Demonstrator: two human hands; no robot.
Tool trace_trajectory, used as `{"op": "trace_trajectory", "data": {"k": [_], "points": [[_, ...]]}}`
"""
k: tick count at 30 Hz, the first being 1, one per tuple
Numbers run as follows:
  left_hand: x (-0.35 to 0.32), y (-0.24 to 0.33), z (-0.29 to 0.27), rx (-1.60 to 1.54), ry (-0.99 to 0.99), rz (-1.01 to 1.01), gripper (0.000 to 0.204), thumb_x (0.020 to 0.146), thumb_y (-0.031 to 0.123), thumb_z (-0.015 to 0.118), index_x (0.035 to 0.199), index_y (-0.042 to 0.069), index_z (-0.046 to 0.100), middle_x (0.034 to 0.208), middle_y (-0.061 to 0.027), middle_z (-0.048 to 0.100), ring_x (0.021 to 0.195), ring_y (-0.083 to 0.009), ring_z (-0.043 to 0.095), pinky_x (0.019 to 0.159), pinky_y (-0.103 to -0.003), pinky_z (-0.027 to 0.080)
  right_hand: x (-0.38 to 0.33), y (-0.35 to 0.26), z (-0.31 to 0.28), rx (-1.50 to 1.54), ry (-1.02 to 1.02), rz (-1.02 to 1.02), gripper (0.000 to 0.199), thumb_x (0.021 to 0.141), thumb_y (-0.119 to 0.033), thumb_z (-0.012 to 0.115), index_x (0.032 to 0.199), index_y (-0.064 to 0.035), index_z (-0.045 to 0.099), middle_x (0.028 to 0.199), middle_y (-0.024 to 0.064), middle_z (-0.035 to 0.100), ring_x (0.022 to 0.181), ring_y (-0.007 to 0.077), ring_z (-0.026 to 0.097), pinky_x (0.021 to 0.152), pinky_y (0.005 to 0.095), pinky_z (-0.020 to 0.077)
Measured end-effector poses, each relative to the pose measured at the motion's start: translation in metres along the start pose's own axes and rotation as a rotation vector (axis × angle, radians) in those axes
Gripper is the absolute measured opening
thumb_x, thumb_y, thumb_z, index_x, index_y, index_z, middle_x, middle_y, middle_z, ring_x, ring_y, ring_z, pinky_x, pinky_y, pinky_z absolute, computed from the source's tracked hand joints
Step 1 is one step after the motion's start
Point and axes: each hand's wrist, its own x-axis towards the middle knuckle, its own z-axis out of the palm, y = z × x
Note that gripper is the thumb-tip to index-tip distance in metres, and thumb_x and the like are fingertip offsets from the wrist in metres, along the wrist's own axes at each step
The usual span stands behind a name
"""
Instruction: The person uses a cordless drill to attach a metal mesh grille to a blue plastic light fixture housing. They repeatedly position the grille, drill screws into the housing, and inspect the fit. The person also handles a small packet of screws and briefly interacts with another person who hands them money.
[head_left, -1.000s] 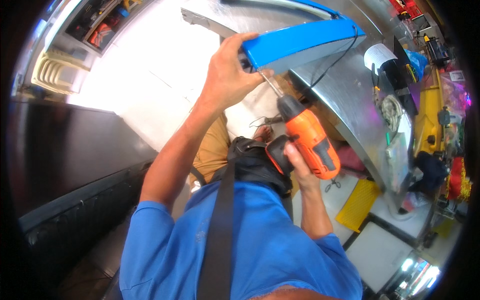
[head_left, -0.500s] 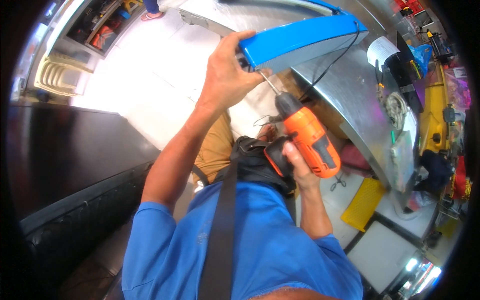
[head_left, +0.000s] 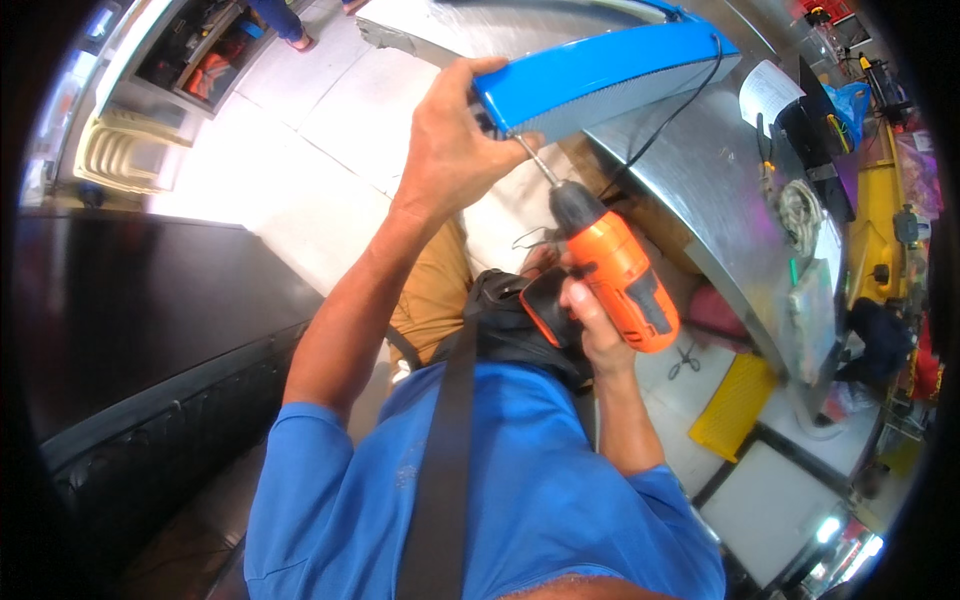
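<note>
The blue curved casing [head_left: 600,78] is at the top middle of your view, its left end jutting out past the edge of the metal table [head_left: 690,165]. At that end's lower corner you have the drill bit [head_left: 540,162] set up against it, so work there looks underway rather than finished; you can't tell whether a screw is seated, as your thumb covers the spot. Your left hand [head_left: 448,150] clasps the end, fingers on top and thumb by the bit, while your right hand [head_left: 592,318] is wrapped around the handle of the orange drill [head_left: 625,270]. A black cord [head_left: 668,122] hangs across the casing's grey side, its connection unclear. Farther out, a paper sheet [head_left: 770,95] lies on the table and scissors [head_left: 684,362] lie lower down, both apart from your hands.
</note>
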Motion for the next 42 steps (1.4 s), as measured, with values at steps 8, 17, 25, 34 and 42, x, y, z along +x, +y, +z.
{"op": "trace_trajectory", "data": {"k": [8,17,25,34,42], "points": [[0.0,0.0,0.002,0.017,0.008,0.003,0.07,0.072,0.016,0.088,0.129,-0.006,0.055,0.116,-0.0208,0.063,0.102,-0.0285,0.069,0.084,-0.036,0.062,0.0,-0.001,-0.007,0.083,-0.047,0.123,0.048,0.087,-0.011,0.077,0.132,-0.0027,0.06,0.118,0.0048,0.063,0.107,0.017,0.059,0.097,0.0334,0.0468],[0.0,-0.002,0.002,0.019,0.023,0.019,0.071,0.069,0.015,0.086,0.129,-0.007,0.055,0.114,-0.0203,0.063,0.096,-0.027,0.069,0.08,-0.034,0.061,0.001,0.0,-0.011,0.022,-0.065,0.107,0.046,0.088,-0.01,0.076,0.131,-0.0024,0.06,0.109,0.0032,0.064,0.101,0.0149,0.06,0.094,0.0321,0.0481],[0.002,0.002,-0.001,-0.004,-0.043,-0.048,0.076,0.072,0.021,0.085,0.135,-0.005,0.051,0.124,-0.0274,0.063,0.113,-0.0401,0.067,0.09,-0.045,0.061,0.0,-0.01,0.003,0.14,-0.078,0.06,0.033,0.091,-0.009,0.073,0.123,-0.0025,0.065,0.1,0.0021,0.067,0.084,0.0107,0.06,0.076,0.0269,0.0493],[0.002,-0.003,0.005,0.055,0.068,0.037,0.07,0.063,0.009,0.091,0.124,-0.001,0.058,0.115,-0.0216,0.064,0.101,-0.036,0.067,0.086,-0.041,0.057,0.002,-0.015,0.025,0.262,-0.032,0.047,0.06,0.092,-0.002,0.066,0.147,-0.0034,0.043,0.106,0.0063,0.064,0.086,0.0091,0.06,0.07,0.0229,0.0509],[-0.001,0.005,0.009,0.151,0.05,-0.003,0.081,0.063,0.01,0.094,0.132,-0.001,0.053,0.121,-0.0178,0.061,0.114,-0.0331,0.063,0.099,-0.042,0.051,0.003,-0.005,0.029,0.063,-0.009,-0.061,0.017,0.093,-0.003,0.065,0.109,-0.0004,0.063,0.087,0.0034,0.063,0.069,0.0084,0.057,0.063,0.0238,0.0467]]}}
